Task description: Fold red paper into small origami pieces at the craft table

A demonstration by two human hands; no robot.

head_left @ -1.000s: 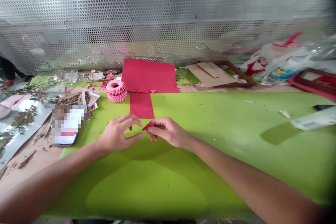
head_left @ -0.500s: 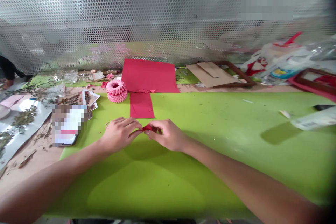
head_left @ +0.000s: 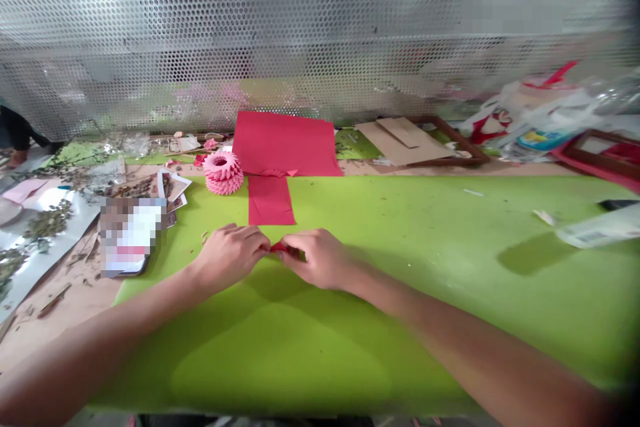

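Note:
A small folded piece of red paper point(head_left: 279, 247) is pinched between my two hands above the green mat point(head_left: 450, 320). My left hand point(head_left: 233, 253) grips its left end with closed fingertips. On the right end, the thumb and fingers of my right hand point(head_left: 317, 258) are closed. Just beyond my hands lies a red paper strip point(head_left: 271, 201), and behind it a large red sheet point(head_left: 285, 143). A pink ring-shaped folded-paper piece point(head_left: 223, 173) stands left of the strip.
Left of my hands are a phone point(head_left: 133, 240), photo cards point(head_left: 173, 188) and dried plants point(head_left: 47, 221). Brown cardboard point(head_left: 403, 141) and plastic bags point(head_left: 537, 121) lie along the back. A translucent bottle point(head_left: 600, 227) rests at the right. A perforated metal screen point(head_left: 300, 27) rises behind.
The fingers of my right hand have closed in a little around the small red paper. Both hands remain in nearly the same place.

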